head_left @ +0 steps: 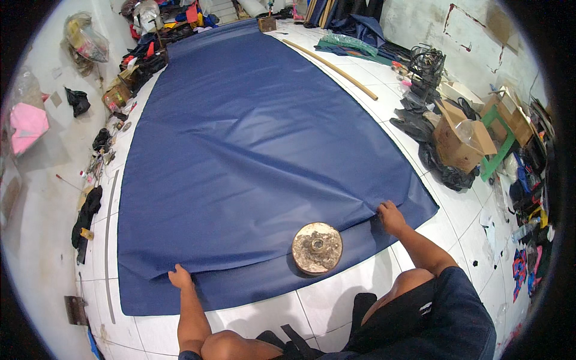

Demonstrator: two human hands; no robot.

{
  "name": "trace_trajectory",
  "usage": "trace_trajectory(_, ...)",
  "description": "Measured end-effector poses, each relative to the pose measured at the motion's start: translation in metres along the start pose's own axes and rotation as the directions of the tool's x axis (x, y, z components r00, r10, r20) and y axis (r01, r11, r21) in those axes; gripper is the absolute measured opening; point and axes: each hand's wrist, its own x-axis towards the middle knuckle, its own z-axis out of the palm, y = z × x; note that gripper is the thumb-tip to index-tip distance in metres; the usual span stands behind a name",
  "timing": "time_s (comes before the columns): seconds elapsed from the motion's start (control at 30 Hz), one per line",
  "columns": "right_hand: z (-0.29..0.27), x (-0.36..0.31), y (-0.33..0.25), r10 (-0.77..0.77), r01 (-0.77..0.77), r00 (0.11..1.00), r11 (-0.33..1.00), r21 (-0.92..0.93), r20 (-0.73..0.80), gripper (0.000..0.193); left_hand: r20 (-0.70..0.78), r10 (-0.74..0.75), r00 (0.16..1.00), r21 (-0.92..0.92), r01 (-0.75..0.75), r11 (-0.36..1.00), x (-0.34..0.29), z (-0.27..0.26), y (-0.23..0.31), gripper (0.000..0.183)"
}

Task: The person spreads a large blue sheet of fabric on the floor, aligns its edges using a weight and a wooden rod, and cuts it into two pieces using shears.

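A large sheet of dark blue fabric (240, 156) lies spread over the tiled floor, with creases running across its middle and right side. Its upper layer has an edge that stretches between my two hands, above a strip of the same blue material. My left hand (180, 276) pinches this edge at the near left. At the near right, my right hand (391, 218) grips the same edge, slightly raised. Between them a round, worn weight (317, 248) with a hub in its centre rests on the near strip, close to the upper layer's edge.
A wooden pole (333, 71) lies along the sheet's far right side. An open cardboard box (462, 137) and black bags stand at the right. A long thin strip (110, 246) lies by the left edge. A small block (267, 24) sits at the far end.
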Motion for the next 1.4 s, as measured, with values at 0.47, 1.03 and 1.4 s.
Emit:
trace_trajectory(0.47, -0.071, 0.041, -0.190, -0.571, 0.487, 0.783, 0.809, 0.330, 0.245, 0.050, 0.880, -0.143, 0.453, -0.219, 0.654, 0.724, -0.121, -0.026, 0.039, 0.051)
trace_trajectory(1.03, -0.091, -0.073, -0.215, -0.629, 0.456, 0.704, 0.757, 0.469, 0.331, 0.038, 0.753, -0.073, 0.654, -0.304, 0.445, 0.843, -0.117, -0.007, 0.029, 0.031)
trace_trajectory(1.4, -0.063, -0.105, -0.196, -0.795, 0.513, 0.472, 0.599, 0.615, 0.381, 0.048, 0.824, -0.075, 0.561, -0.234, 0.458, 0.857, -0.114, 0.002, 0.010, 0.031)
